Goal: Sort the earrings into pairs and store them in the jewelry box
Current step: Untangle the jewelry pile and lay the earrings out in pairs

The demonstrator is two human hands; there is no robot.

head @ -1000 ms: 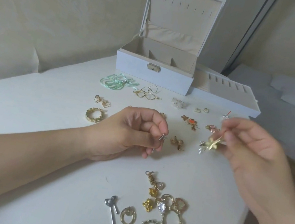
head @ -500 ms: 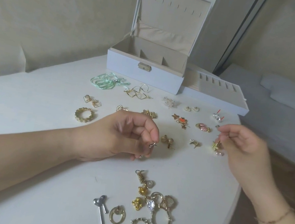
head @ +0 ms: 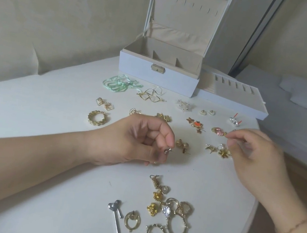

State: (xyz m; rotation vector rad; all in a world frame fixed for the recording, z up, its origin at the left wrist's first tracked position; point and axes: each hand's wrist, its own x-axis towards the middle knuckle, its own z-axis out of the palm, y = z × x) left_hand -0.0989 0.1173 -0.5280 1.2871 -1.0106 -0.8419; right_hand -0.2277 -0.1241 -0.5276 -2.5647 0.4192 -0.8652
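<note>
— Left grip (head: 140,140) pinches 1 small silver earring (head: 167,151); right grip (head: 254,153) pinches something tiny near the gold flower earring (head: 223,153).
— Best matched on the bench (head: 48,111) first; jewelry box (head: 157,74) stands open behind.

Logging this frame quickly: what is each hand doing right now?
Left hand: pinching a small silver earring.
Right hand: fingers curled by the gold flower earring; grip cannot be told.

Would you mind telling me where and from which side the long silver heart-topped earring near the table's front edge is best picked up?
Judging by its pose, pinch the silver heart-topped earring across its thin straight bar, coming from above with a fingertip on each long side. It lies flat on the table, apart from the oval gold earring beside it, so both sides look free.
</note>
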